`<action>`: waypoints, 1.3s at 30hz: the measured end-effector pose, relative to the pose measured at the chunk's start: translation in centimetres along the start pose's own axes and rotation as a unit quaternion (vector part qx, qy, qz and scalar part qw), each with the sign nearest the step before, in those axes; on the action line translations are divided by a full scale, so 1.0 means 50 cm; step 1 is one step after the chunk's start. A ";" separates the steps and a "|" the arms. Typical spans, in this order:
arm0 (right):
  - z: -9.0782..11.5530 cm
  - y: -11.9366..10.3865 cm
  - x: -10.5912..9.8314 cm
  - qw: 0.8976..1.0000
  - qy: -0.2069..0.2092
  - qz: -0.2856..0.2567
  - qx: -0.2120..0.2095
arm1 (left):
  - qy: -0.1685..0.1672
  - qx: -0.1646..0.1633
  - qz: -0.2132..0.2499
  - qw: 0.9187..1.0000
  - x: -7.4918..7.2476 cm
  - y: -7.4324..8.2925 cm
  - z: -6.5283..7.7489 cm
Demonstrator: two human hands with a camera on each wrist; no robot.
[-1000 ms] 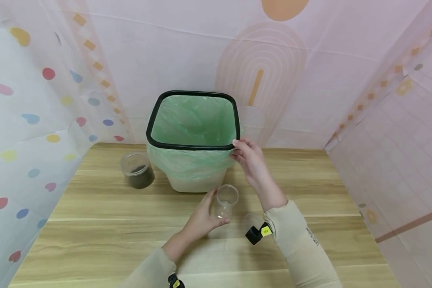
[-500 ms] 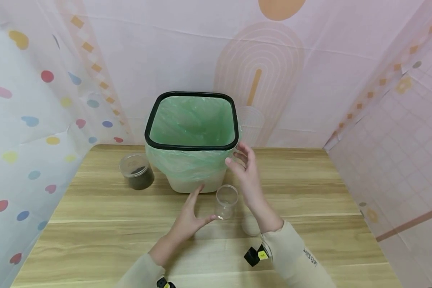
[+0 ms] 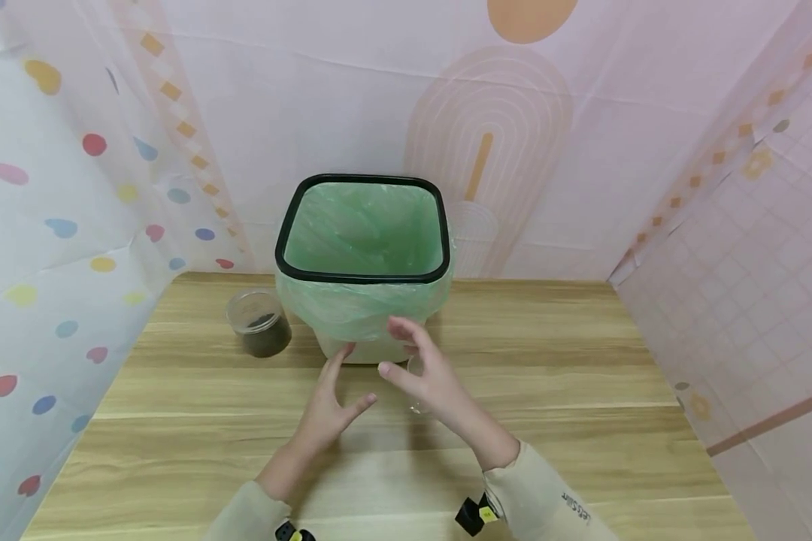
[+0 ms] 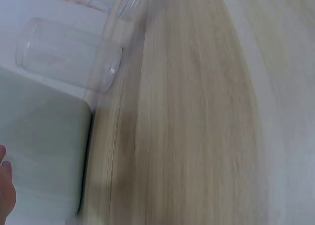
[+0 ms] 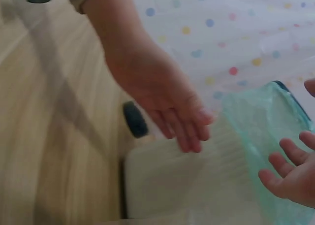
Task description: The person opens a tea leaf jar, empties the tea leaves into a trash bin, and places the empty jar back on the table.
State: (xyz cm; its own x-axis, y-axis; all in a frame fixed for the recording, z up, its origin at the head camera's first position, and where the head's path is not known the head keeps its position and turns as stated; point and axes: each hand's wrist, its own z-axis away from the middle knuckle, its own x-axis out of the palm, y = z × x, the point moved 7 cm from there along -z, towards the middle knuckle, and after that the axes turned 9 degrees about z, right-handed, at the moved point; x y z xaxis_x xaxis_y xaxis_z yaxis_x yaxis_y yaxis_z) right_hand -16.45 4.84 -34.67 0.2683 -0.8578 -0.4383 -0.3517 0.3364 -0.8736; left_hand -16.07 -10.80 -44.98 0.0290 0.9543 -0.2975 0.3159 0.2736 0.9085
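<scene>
Bin [image 3: 372,352] was stood upright on bench [image 3: 548,361]; green liner [image 3: 352,308] was folded outward, presumably pinned by black rim [image 3: 362,278]. Left hand [image 3: 326,409] and right hand [image 3: 433,379] were held nearside, fingers wide, nothing gripped. Clear jar [image 4: 69,55] was stood near right, dark-filled jar [image 3: 265,336] left.

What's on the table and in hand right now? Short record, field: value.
left hand: holds nothing; fingers spread, in front of bin
right hand: holds nothing; hides part of clear jar in head view
bin: upright on table, white, black rim
liner: green; inside bin, hanging over its outside
clear jar: upright, near bin's front right corner
dark jar: left of bin; see-through top, dark lower part
unclear: see-through item, cut off in left wrist view
</scene>
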 end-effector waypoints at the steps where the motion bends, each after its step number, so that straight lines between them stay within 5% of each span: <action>1: 0.001 0.002 0.009 1.000 -0.016 0.007 -0.003 | 0.002 0.000 -0.001 1.000 -0.005 -0.001 0.001; 12: 0.000 0.042 0.079 0.996 -0.087 0.021 0.019 | 0.029 0.012 -0.020 0.999 -0.060 -0.010 0.000; 25: -0.009 0.073 0.157 0.988 -0.133 0.009 0.075 | 0.110 0.042 -0.032 0.992 -0.136 -0.028 0.009; 39: -0.030 0.116 0.224 0.984 -0.137 0.023 0.110 | 0.172 0.065 -0.041 0.982 -0.210 -0.052 0.018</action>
State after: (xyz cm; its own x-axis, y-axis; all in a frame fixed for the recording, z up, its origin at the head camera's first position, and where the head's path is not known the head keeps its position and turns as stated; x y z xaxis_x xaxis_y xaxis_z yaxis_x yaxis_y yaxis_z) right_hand -16.82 -3.38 -44.31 0.4995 -0.7126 -0.4927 -0.1744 0.4743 -0.8629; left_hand -16.36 -21.64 -44.48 -0.3163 0.9199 -0.2316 0.4221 0.3551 0.8341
